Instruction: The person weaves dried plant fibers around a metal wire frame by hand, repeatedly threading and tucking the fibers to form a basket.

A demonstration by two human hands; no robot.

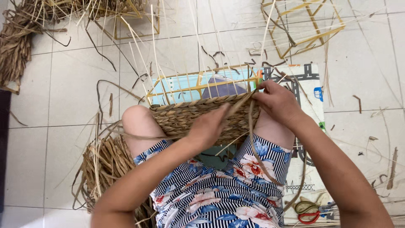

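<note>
— What do you see from the head camera?

— I see a half-woven basket point(198, 116) on the lap, in the middle. The left hand point(207, 126) lies flat on its woven wall, fingers loose, holding nothing.

— And the other hand?

— The right hand point(276, 101), at three o'clock, pinches a straw strand point(252, 131) tight at the rim. Scissors point(310, 211) lie at five o'clock on the floor.

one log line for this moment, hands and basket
left hand: pressed on woven basket wall | right hand: pinching fibre strand at basket corner | scissors: on floor mat, untouched
</note>
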